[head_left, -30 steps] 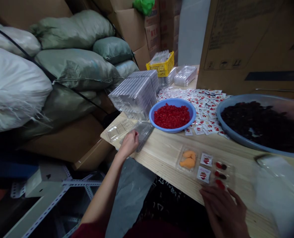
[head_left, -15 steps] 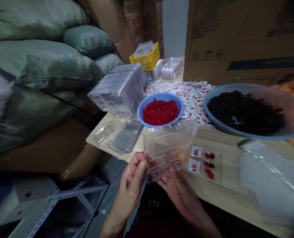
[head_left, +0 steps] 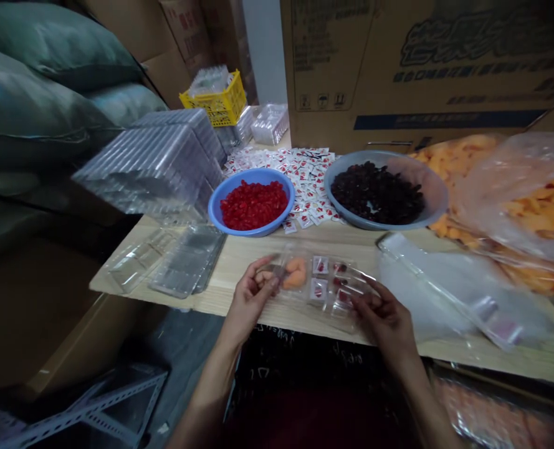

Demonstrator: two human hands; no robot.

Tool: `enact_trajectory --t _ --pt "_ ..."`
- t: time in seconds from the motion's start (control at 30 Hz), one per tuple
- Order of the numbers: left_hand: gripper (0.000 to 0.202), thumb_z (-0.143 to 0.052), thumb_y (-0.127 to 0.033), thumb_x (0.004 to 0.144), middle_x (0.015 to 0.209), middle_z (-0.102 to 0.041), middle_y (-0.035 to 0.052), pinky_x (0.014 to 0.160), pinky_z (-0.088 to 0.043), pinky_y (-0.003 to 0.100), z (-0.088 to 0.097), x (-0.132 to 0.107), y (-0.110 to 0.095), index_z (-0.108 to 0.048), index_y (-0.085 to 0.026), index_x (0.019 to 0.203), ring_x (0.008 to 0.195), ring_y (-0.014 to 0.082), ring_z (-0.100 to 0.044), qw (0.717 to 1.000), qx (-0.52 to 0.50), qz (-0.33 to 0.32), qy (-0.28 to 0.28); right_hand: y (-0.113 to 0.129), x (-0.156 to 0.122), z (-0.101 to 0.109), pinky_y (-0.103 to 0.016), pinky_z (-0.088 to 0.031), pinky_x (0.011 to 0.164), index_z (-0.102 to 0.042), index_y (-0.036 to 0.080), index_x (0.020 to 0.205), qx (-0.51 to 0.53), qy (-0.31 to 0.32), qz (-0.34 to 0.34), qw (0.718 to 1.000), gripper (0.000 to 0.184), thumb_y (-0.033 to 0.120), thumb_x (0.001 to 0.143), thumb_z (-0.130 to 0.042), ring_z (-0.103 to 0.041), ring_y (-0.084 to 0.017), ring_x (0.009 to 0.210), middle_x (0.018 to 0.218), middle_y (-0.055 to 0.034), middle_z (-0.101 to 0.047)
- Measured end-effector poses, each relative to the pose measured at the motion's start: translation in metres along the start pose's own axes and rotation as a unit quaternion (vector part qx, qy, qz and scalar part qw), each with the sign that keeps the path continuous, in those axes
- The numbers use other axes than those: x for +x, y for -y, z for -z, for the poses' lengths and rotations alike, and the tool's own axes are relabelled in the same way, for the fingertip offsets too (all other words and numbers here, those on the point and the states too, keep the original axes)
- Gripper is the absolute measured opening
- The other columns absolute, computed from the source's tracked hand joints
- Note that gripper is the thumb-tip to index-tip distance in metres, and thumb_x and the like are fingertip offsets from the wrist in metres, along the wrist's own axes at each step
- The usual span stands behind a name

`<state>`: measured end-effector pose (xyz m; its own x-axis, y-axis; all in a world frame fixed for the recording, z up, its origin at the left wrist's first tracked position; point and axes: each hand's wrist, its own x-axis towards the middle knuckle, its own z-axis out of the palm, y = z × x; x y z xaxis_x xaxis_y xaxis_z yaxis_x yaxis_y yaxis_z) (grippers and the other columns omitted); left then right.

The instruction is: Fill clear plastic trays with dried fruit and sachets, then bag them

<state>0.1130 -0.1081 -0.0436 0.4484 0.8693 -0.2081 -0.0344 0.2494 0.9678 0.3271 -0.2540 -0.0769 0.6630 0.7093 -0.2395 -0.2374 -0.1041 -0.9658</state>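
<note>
A clear plastic tray on the table holds orange pieces, two printed sachets and small red and dark pieces. Over it lies a clear plastic lid, hard to tell apart from the tray beneath. My left hand pinches the left end of the lid between thumb and fingers. At the opposite end, my right hand grips the lid's right edge. Whether the lid is pressed fully onto the tray, I cannot tell.
Behind stand a blue bowl of red pieces and a wider bowl of dark pieces, with loose sachets between. Stacked clear trays and flat lids lie left. Plastic bags and orange pieces occupy the right.
The clear lid was held up at a tilt left of the filled tray; both hands have brought it down over the tray. My right hand has moved to its right end. The view has turned right.
</note>
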Motion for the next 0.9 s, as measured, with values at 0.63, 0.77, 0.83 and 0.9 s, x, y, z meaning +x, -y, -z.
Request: enact_trajectory --t 0.63,0.77,0.83,0.9 --pt "0.014 -0.069 -0.019 0.082 0.072 -0.057 0.0006 0.061 -0.039 0.029 -0.024 -0.078 -0.073 -0.056 -0.023 0.08 0.065 0.0147 -0.051 0.969 0.09 -0.172 0.155 0.058 -0.045 -0.039 -0.049 -0.037 0.114 -0.031 0.042 0.154 0.028 0.097 0.072 0.992 0.077 0.064 0.088 -0.062 -0.037 -0.026 0.144 0.158 -0.0024 -0.039" --pt "0.009 -0.064 -0.015 0.084 0.074 -0.059 -0.0001 0.064 -0.04 0.028 -0.049 -0.08 -0.079 -0.061 -0.023 0.082 0.068 0.0143 -0.054 0.918 0.277 -0.196 0.206 0.077 -0.066 -0.075 -0.054 -0.029 0.117 -0.042 0.044 0.148 0.227 0.292 -0.063 0.927 0.067 0.079 0.092 -0.031 -0.04 -0.026 0.143 0.152 -0.0008 -0.047" --pt "0.003 -0.065 -0.02 0.087 0.075 -0.06 -0.0009 0.063 -0.039 0.027 -0.054 -0.075 -0.072 -0.064 -0.023 0.087 0.068 0.0135 -0.054 0.922 0.29 -0.172 0.189 0.068 -0.064 -0.084 -0.053 -0.025 0.119 -0.046 0.043 0.146 0.299 0.335 -0.107 0.887 0.066 0.078 0.094 -0.026 -0.042 -0.026 0.142 0.15 -0.0021 -0.05" --pt "0.011 -0.067 -0.032 0.089 0.076 -0.06 -0.0018 0.06 -0.038 0.026 -0.054 -0.069 -0.061 -0.065 -0.024 0.096 0.067 0.0127 -0.052 0.948 0.253 -0.128 0.142 0.052 -0.057 -0.088 -0.052 -0.022 0.12 -0.048 0.04 0.145 0.354 0.346 -0.131 0.859 0.061 0.072 0.097 -0.028 -0.044 -0.025 0.141 0.149 -0.0045 -0.052"
